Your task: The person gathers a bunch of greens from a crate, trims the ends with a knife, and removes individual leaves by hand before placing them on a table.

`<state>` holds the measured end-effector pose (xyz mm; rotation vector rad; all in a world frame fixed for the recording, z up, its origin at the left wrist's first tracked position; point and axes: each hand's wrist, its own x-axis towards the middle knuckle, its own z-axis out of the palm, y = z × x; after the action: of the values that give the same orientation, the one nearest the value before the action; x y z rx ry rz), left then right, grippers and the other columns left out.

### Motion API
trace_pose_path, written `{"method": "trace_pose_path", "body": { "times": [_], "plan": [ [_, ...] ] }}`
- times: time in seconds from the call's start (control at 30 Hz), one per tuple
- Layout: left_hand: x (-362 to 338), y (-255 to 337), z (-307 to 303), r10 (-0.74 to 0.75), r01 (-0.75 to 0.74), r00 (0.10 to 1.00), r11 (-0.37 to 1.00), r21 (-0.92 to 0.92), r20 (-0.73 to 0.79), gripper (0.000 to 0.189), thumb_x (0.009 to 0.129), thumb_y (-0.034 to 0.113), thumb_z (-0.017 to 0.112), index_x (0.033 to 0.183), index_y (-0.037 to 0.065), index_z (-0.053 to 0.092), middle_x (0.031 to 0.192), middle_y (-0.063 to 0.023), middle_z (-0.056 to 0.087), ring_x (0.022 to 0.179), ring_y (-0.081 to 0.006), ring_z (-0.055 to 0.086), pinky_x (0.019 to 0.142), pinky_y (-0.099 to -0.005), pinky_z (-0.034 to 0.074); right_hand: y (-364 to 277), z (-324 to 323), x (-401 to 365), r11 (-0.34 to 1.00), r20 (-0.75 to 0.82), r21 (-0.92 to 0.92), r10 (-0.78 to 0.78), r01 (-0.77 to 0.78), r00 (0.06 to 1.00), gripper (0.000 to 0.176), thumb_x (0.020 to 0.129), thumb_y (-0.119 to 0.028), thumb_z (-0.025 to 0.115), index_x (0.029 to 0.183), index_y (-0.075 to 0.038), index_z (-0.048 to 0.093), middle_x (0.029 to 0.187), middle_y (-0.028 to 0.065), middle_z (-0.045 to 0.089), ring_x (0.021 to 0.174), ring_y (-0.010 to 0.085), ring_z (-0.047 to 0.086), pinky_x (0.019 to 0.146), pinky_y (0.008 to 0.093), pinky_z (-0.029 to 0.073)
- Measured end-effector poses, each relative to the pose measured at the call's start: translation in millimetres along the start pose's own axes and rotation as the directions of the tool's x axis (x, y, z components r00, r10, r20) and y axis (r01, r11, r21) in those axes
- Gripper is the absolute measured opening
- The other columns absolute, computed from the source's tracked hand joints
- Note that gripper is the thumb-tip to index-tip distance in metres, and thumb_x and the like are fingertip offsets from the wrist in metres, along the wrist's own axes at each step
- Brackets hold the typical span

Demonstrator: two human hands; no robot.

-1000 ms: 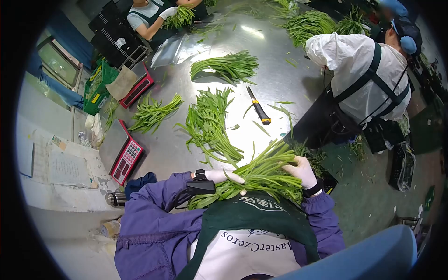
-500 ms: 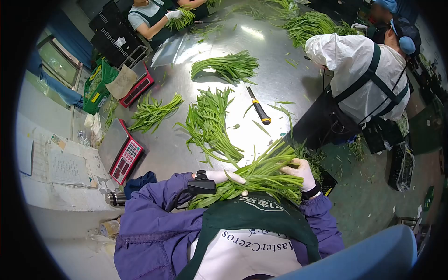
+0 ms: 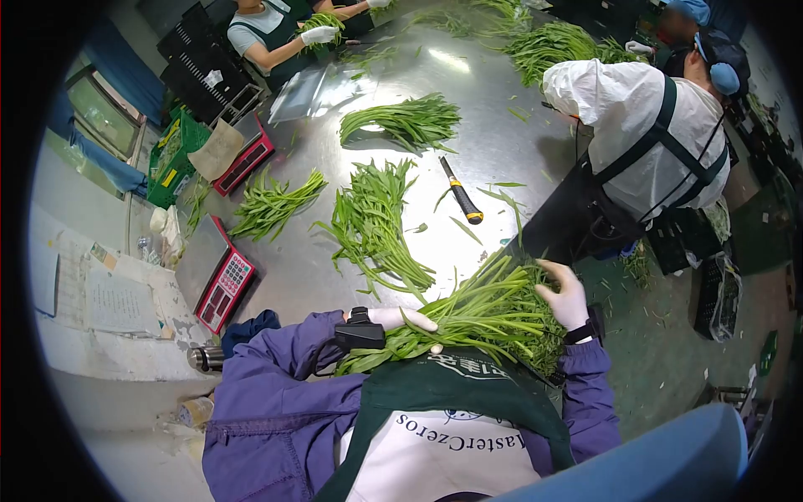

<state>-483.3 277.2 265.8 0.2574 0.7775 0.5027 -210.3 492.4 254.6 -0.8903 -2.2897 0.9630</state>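
My gloved left hand [image 3: 407,320] is closed round a loose bunch of water spinach [image 3: 481,314], held against the apron at the table's near edge. Its long stems point right and its leaves hang to the left. By the stem ends, my gloved right hand [image 3: 567,299] is open, thumb and fingers apart, beside more greens [image 3: 545,335] at the table edge. Just beyond lies a curved bunch of greens [image 3: 376,226], with another bunch [image 3: 401,121] farther back. A knife [image 3: 462,192] with a black and yellow handle rests to their right.
Two red scales [image 3: 226,280] [image 3: 244,155] stand along the left side of the steel table [image 3: 309,251], near a smaller bunch [image 3: 276,203]. A person in white [image 3: 636,125] leans in at the right. Across the table, another person's gloved hand [image 3: 319,35] holds greens.
My right hand has let go of the stems, moved right and opened. My left hand stays on the bunch. The far person's gloved hand has shifted slightly.
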Motion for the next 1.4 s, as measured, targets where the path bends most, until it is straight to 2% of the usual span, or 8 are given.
{"method": "trace_pose_path", "body": {
  "times": [0.13, 0.33, 0.5, 0.6, 0.7, 0.8, 0.97, 1.4],
  "plan": [
    [-2, 3, 7, -0.04, 0.038, 0.999, 0.995, -0.095, -0.025, 0.043, 0.089, 0.023, 0.053, 0.126, 0.0, 0.05, 0.114, -0.0114, 0.061, 0.102, -0.0152, 0.058, 0.091, -0.0274, 0.044, -27, 10, 3, 0.804, 0.588, 0.52, -0.092, -0.289, 0.803, 0.04, 0.08, -0.011, 0.067, 0.117, 0.001, 0.056, 0.109, 0.0082, 0.062, 0.094, 0.0139, 0.058, 0.086, 0.0279, 0.046],
    [-1, 0, 0, 0.001, 0.002, 0.999, 0.996, -0.084, 0.041, 0.041, 0.09, 0.023, 0.052, 0.124, 0.0, 0.051, 0.108, -0.0099, 0.063, 0.096, -0.0153, 0.06, 0.087, -0.0271, 0.045, -27, 16, -7, 0.499, 0.686, 0.604, 0.071, -0.621, 0.724, 0.031, 0.086, -0.008, 0.061, 0.113, 0.007, 0.057, 0.104, 0.0115, 0.065, 0.096, 0.0188, 0.061, 0.087, 0.0318, 0.048],
    [-4, 5, 8, 0.03, -0.029, 0.999, 0.996, -0.086, 0.012, 0.04, 0.09, 0.023, 0.052, 0.123, 0.0, 0.051, 0.108, -0.0102, 0.063, 0.095, -0.0154, 0.06, 0.086, -0.0272, 0.046, -30, -1, -1, 0.909, 0.452, 0.324, 0.096, -0.263, 0.887, 0.023, 0.092, -0.011, 0.051, 0.099, 0.008, 0.062, 0.094, 0.0123, 0.067, 0.083, 0.0149, 0.063, 0.073, 0.0271, 0.051],
    [-7, 8, 6, 0.024, -0.025, 1.0, 0.999, -0.037, -0.019, 0.041, 0.09, 0.022, 0.052, 0.125, 0.0, 0.05, 0.108, -0.0105, 0.063, 0.096, -0.0156, 0.06, 0.086, -0.0276, 0.046, -5, -22, 6, 0.761, 0.15, 0.579, 0.253, -0.292, 0.956, 0.025, 0.093, -0.015, 0.051, 0.092, 0.005, 0.066, 0.088, 0.0085, 0.068, 0.071, 0.013, 0.061, 0.065, 0.0255, 0.049],
    [-7, 5, 0, 0.023, -0.022, 1.0, 0.999, -0.045, 0.01, 0.04, 0.09, 0.022, 0.052, 0.124, 0.001, 0.051, 0.108, -0.0104, 0.063, 0.096, -0.0156, 0.06, 0.086, -0.0278, 0.046, 67, -32, -3, 0.858, -0.194, -0.047, 0.494, -0.511, 0.848, 0.019, 0.085, -0.018, 0.06, 0.092, -0.002, 0.068, 0.077, 0.0084, 0.069, 0.068, 0.0197, 0.064, 0.066, 0.0314, 0.051],
    [-10, 8, 3, 0.037, -0.035, 0.999, 0.995, -0.096, 0.027, 0.038, 0.09, 0.022, 0.052, 0.121, 0.0, 0.053, 0.107, -0.0101, 0.064, 0.095, -0.0158, 0.06, 0.085, -0.0276, 0.047, 63, -22, -17, 0.876, -0.162, -0.412, 0.201, -0.252, 0.966, 0.035, 0.074, -0.021, 0.069, 0.105, -0.005, 0.065, 0.104, 0.0142, 0.065, 0.099, 0.0303, 0.061, 0.086, 0.037, 0.047],
    [-1, 9, 8, 0.02, -0.017, 0.999, 0.998, -0.062, 0.051, 0.038, 0.09, 0.021, 0.05, 0.122, 0.0, 0.051, 0.103, -0.0093, 0.064, 0.094, -0.0166, 0.06, 0.087, -0.0274, 0.045, -16, 14, 2, 0.745, 0.535, 0.549, 0.036, -0.379, 0.844, 0.042, 0.083, -0.02, 0.063, 0.117, 0.003, 0.056, 0.108, 0.0105, 0.063, 0.099, 0.0149, 0.057, 0.089, 0.0284, 0.044],
    [-13, 15, 24, -0.002, 0.0, 0.999, 0.999, -0.046, -0.047, 0.037, 0.091, 0.022, 0.051, 0.12, -0.001, 0.055, 0.106, -0.0085, 0.064, 0.095, -0.0152, 0.059, 0.089, -0.0268, 0.044, -41, 42, 10, 0.565, 0.537, 0.692, 0.013, -0.45, 0.843, 0.025, 0.085, -0.011, 0.063, 0.107, 0.0, 0.057, 0.099, 0.0056, 0.064, 0.09, 0.0122, 0.058, 0.082, 0.0263, 0.046]
  ]
}}
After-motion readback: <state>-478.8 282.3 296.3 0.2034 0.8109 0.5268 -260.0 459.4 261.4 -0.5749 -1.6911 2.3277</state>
